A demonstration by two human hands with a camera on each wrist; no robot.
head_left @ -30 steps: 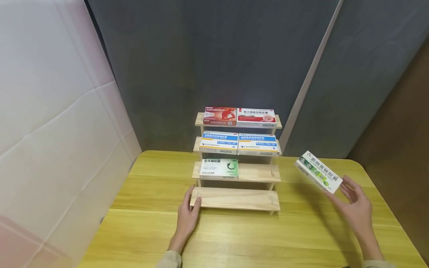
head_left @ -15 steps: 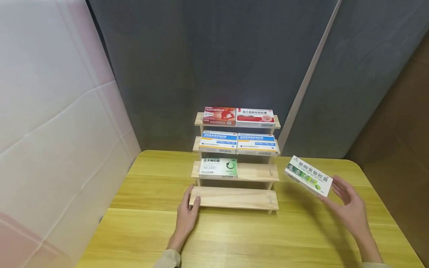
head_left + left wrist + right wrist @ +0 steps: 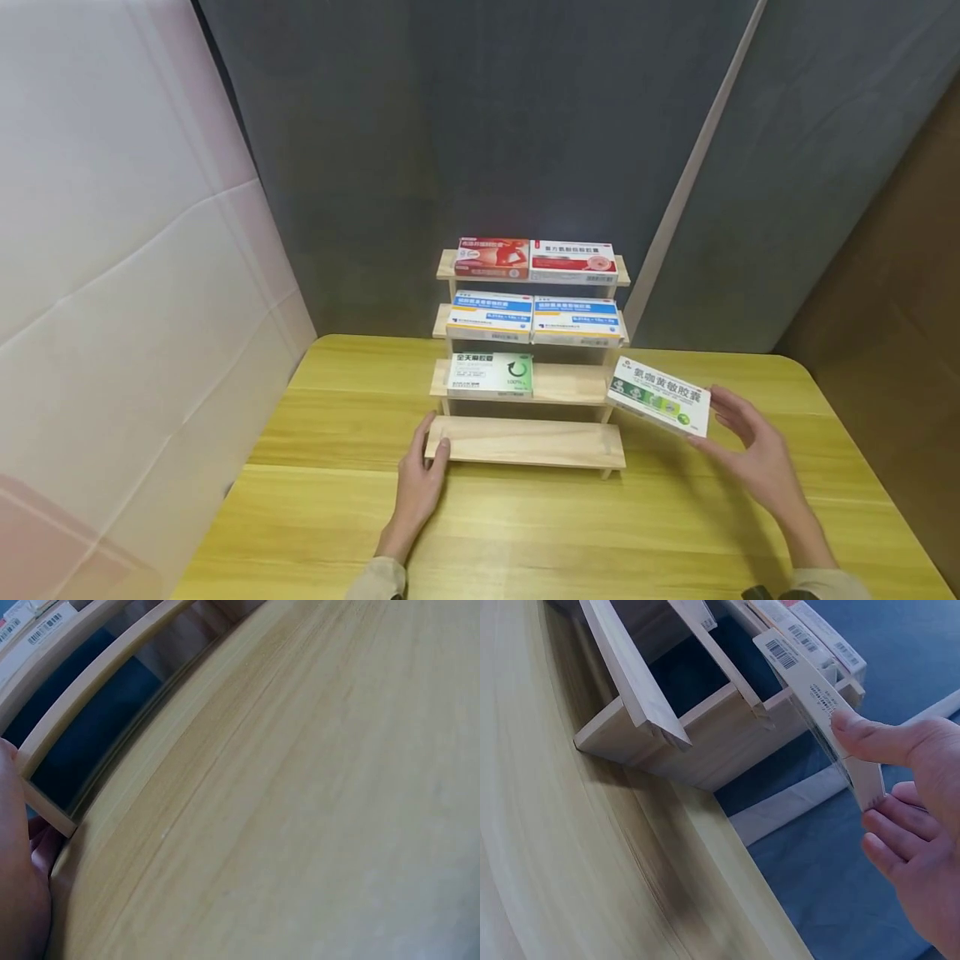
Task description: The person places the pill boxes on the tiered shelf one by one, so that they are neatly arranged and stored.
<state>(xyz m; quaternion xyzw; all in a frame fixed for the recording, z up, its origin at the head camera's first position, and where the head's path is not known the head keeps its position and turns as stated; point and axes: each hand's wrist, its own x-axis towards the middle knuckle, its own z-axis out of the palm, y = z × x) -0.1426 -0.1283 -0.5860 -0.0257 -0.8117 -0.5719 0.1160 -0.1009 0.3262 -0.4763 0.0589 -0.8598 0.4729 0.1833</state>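
Note:
My right hand (image 3: pixel 757 450) pinches a white and green medicine box (image 3: pixel 660 397) by its right end, thumb on the near side. The box is tilted, its left end close to the right end of the third step down. My left hand (image 3: pixel 418 483) grips the left end of the lowest step of a wooden stepped rack (image 3: pixel 525 442), thumb on top. On the third step's left half lies a green and white medicine box (image 3: pixel 491 374); bare wood shows to its right. In the right wrist view, the thumb (image 3: pixel 877 739) presses the held box's barcode edge (image 3: pixel 802 675).
Two blue and white boxes (image 3: pixel 577 321) lie side by side on the second step. A red box (image 3: pixel 492 258) and a white and red box (image 3: pixel 572 262) share the top step. Behind the yellow wooden table (image 3: pixel 315 533) hangs a grey curtain (image 3: pixel 525 125).
My right hand has moved left with the white and green box, bringing it close to the rack and turning it nearer to level. The left hand keeps its grip on the lowest step.

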